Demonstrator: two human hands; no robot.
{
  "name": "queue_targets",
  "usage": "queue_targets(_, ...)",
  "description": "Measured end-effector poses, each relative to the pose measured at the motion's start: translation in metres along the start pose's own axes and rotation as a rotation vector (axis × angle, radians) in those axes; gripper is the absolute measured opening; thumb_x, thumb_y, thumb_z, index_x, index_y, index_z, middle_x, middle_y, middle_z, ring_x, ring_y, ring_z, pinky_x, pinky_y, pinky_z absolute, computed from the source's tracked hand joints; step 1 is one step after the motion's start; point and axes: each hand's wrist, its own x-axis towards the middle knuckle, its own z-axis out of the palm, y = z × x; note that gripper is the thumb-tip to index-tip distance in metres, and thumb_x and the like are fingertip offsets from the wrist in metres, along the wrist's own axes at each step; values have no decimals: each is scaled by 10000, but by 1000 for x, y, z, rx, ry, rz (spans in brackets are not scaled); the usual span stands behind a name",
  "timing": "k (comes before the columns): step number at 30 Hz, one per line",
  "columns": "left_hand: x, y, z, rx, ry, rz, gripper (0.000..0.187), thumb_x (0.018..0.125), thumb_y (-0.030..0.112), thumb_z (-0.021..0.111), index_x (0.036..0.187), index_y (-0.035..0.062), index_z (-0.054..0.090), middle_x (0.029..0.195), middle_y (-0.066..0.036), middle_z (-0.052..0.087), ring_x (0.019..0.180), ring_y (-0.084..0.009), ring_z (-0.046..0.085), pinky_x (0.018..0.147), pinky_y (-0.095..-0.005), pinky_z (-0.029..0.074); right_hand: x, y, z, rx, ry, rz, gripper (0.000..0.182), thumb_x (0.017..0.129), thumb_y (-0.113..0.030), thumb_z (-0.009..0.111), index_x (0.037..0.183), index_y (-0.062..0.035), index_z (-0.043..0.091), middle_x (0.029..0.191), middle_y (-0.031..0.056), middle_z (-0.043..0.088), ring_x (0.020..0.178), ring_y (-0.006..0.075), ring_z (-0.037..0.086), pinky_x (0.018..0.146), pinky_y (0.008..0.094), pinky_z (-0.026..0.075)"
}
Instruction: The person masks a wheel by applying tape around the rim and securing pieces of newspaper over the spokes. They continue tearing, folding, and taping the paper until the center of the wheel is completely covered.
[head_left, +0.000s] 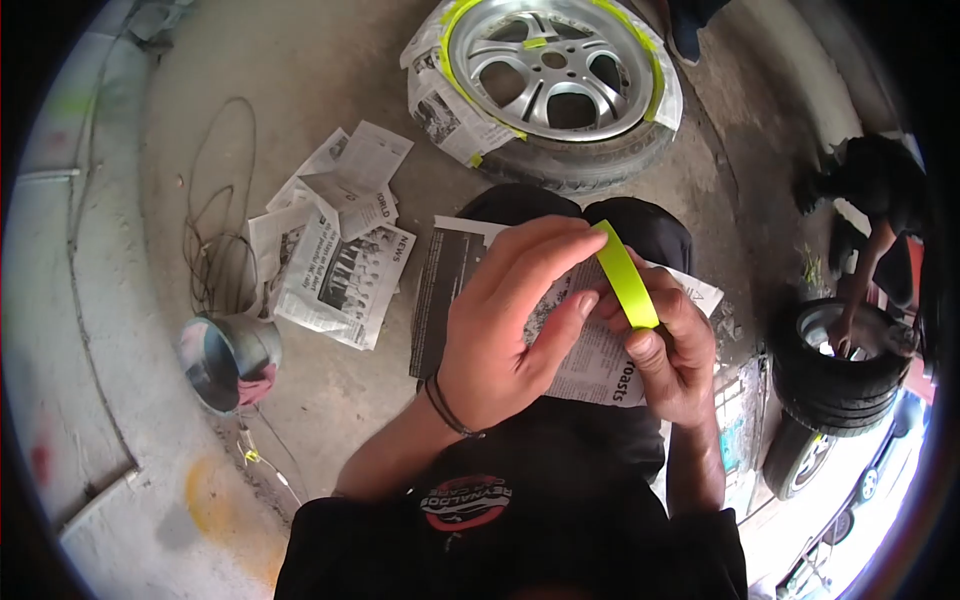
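My right hand grips a roll of bright yellow-green masking tape, with the thumb and fingers at its lower end. My left hand is open, its fingers stretched out and its thumb apart from them. Its fingertips meet the upper end of the roll; whether they have hold of the tape's loose end cannot be seen. Under both hands, a sheet of newspaper lies across my lap. Beyond my knees, a silver alloy wheel with its tire lies flat, newspaper and yellow-green tape around its rim.
Loose newspaper sheets lie on the concrete floor to the left. Near them are a metal bucket with a reddish cloth and a looped wire. At right, another person bends over a tire. A wall runs along the left.
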Motion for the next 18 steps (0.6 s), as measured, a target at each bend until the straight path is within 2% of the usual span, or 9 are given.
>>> queue_targets(2,9,-1,-1,97,-20,54,518,928,-91,767,1431,16,709,1416,-195,696,1284,-333,706,1088,-419,569,-1,10,3,181,-12,-27,330,1100,-309,726,1254,-18,722,1173,158,788,1188,323,748,1297,655,365)
queue_targets(3,15,1,1,93,9,46,508,892,-122,773,1375,35,761,1350,-178,729,1206,-329,738,1016,-407,601,-5,13,6,227,-7,4,331,1104,-306,719,1265,-18,721,1166,150,790,1196,314,747,1316,652,340)
queue_targets(4,16,-3,0,93,9,50,508,892,-122,773,1375,35,761,1350,-178,729,1206,-329,738,1016,-407,601,-6,15,7,226,-6,1,331,1104,-306,719,1265,-18,721,1166,150,790,1196,314,747,1316,652,340)
queue_targets(7,18,-8,2,168,54,177,433,862,-156,779,1249,31,834,1173,-140,787,1005,-285,778,845,-366,631,-7,10,6,254,-10,34,321,1105,-284,724,1264,-6,719,1156,141,786,1209,317,746,1331,643,321)
queue_targets(9,17,-12,1,216,58,237,446,851,-156,785,1250,36,837,1170,-140,787,999,-279,775,840,-364,630,-7,8,5,279,-34,58,301,1104,-250,728,1271,0,718,1144,138,786,1216,318,745,1341,647,302)
queue_targets(12,17,-14,1,292,70,324,469,833,-166,780,1246,46,848,1150,-139,789,965,-261,770,812,-354,629,-6,1,3,302,-81,98,270,1093,-211,746,1245,12,738,1105,134,789,1238,308,738,1291,587,398)
queue_targets(13,15,-13,3,313,86,358,474,835,-169,773,1249,48,850,1150,-138,789,958,-259,768,805,-349,629,-5,-1,6,278,-66,139,270,1091,-218,756,1215,21,749,1089,130,786,1203,299,743,1202,531,469)
queue_targets(15,12,-17,8,345,128,432,478,841,-169,762,1261,43,847,1135,-135,796,948,-264,773,799,-348,634,-5,-7,8,256,-53,184,274,1090,-226,766,1186,30,759,1074,127,782,1168,289,748,1112,475,541)
queue_targets(18,9,-22,10,277,164,315,471,858,-173,758,1267,43,844,1115,-131,803,945,-266,782,802,-351,636,-4,-16,12,240,-47,327,258,1142,-216,702,1156,33,769,1017,91,772,846,169,734,789,330,585)
